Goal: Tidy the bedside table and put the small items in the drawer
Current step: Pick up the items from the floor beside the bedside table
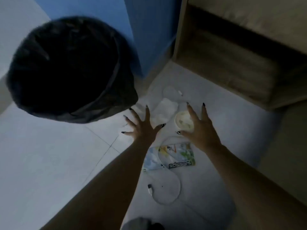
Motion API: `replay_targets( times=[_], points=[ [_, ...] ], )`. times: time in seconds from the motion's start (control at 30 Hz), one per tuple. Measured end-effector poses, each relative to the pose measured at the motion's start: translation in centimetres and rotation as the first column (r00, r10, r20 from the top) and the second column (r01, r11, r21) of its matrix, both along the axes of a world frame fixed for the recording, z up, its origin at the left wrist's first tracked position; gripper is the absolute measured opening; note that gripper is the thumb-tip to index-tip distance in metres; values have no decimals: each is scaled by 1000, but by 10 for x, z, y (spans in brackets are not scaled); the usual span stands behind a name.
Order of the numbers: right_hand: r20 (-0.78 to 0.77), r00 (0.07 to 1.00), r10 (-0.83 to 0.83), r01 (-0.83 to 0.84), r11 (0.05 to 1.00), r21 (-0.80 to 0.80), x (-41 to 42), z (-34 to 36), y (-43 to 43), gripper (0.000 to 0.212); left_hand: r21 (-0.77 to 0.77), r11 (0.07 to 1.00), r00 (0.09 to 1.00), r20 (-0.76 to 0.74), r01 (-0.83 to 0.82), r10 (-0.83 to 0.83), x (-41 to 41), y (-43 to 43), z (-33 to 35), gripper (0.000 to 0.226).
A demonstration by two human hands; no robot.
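Note:
Both my hands hover with fingers spread over the white bedside table top (207,163). My left hand (141,127) is above a crumpled white tissue (163,112). My right hand (197,128) is over a small round white cup (183,122), not gripping it. Nearer to me lies a colourful packet marked "scissors" (172,157). A white cable (166,190) with a plug at its end curls across the packet and the table. A second small white plug (180,93) lies at the far end.
A bin lined with a black bag (66,68) stands on the tiled floor at the left. A blue wall panel (149,30) rises behind the table. The wooden bed frame with a beige mattress (240,63) runs along the right.

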State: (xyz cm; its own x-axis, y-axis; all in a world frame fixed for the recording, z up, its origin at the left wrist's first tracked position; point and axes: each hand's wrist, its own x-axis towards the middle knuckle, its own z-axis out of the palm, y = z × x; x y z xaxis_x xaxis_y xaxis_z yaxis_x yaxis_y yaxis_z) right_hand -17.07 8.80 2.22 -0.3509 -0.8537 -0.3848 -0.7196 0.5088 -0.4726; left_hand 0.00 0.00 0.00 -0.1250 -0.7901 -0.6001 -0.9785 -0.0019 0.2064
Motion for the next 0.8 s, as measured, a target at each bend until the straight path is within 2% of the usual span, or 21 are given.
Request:
replay_targets(
  times=[0.1, 0.17, 0.23, 0.27, 0.33, 0.43, 0.57, 0.63, 0.7, 0.8],
  points=[
    [-17, 1000, -27, 25, 994, -103, 10, -36, 0, 95, -37, 996, 995, -60, -86, 84, -4, 11, -40, 83],
    [-5, 997, -73, 71, 982, -174, 18, -51, 5, 86, -121, 988, 986, -151, -95, 76, -1, 26, -56, 66],
    [25, 996, -88, 91, 983, -162, 27, -50, 8, 83, -221, 970, 965, -259, -97, 38, 2, 36, -59, 44],
    [33, 995, -93, 97, 984, -149, 28, -46, 9, 82, -223, 969, 952, -303, -106, 35, 3, 37, -53, 35],
    [52, 992, -117, 122, 988, -99, 26, -27, 14, 82, -116, 986, 943, -324, -119, 75, 1, 41, -29, 25],
    [51, 990, -135, 135, 991, 5, 14, 34, 33, 83, -27, 1000, 952, -305, -15, 6, -4, 43, 45, 22],
    [69, 974, -215, 212, 976, 48, -8, 168, 30, 84, 1, 990, 946, -293, 143, -137, -13, 9, 175, 23],
    [52, 960, -276, 277, 961, 4, -30, 252, 16, 85, 20, 992, 928, -356, 128, -112, -35, -18, 264, 21],
    [34, 933, -359, 360, 929, -85, -64, 325, -3, 88, 111, 994, 891, -452, 22, 31, -71, -45, 345, 23],
    [-12, 909, -416, 405, 893, -198, -128, 428, -47, 86, 45, 998, 836, -549, 31, -1, -139, -91, 441, 33]
  ],
)
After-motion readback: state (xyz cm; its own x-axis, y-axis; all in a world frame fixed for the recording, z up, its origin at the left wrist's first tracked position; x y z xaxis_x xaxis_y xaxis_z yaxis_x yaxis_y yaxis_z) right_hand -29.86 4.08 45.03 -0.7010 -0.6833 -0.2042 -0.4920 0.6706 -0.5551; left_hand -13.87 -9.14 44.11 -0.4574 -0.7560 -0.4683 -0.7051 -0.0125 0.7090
